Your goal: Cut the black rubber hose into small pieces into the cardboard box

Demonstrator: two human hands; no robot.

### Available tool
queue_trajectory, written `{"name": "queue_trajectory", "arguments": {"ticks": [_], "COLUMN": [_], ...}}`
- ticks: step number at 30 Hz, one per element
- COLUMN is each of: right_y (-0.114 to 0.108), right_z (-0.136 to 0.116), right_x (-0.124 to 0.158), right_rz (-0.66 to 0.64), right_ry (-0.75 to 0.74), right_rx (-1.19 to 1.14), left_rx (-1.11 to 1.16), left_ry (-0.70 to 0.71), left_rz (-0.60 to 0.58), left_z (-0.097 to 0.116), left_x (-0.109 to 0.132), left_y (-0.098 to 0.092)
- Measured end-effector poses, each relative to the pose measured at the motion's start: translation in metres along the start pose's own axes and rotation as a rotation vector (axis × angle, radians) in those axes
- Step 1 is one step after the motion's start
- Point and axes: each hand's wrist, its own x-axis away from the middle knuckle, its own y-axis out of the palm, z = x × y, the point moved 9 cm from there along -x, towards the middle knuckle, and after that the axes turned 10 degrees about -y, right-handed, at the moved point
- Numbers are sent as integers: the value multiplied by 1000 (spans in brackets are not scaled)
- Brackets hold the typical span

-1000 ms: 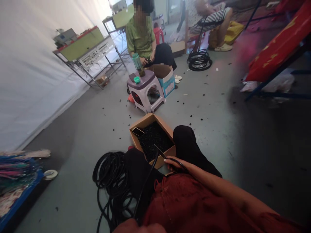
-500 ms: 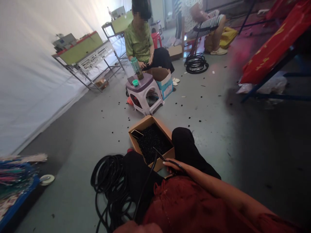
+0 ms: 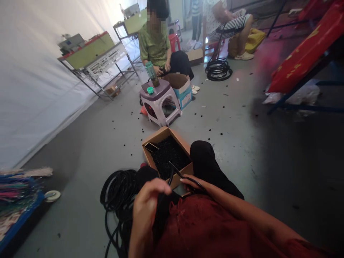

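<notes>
**Holding scissors [image 3: 177,171] beside a black tube [image 3: 171,175]**

Gripping them in the right hand [image 3: 192,183], angling them past the tube's end above a box [image 3: 159,137] of black pieces [image 3: 172,153]. Curling the left hand [image 3: 147,200] by the tube, unclear whether clasping it. Sitting with coiled tubing [image 3: 130,182] beside the left knee [image 3: 145,173].

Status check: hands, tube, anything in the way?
Right hand holding scissors. Left hand by black tube, grip unclear. Tube end beside scissors. Phone-like object in box, apart from scissors.
</notes>
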Motion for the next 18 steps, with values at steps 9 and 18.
{"name": "queue_trajectory", "arguments": {"ticks": [9, 18], "right_y": [0, 0], "right_z": [3, -8], "right_x": [1, 5], "right_rz": [-5, 33], "right_ry": [49, 40], "right_rx": [64, 100], "left_rx": [-218, -213], "left_ry": [-530, -586], "left_rz": [22, -193], "left_z": [-216, -226], "left_x": [-57, -51], "left_y": [12, 47]}}
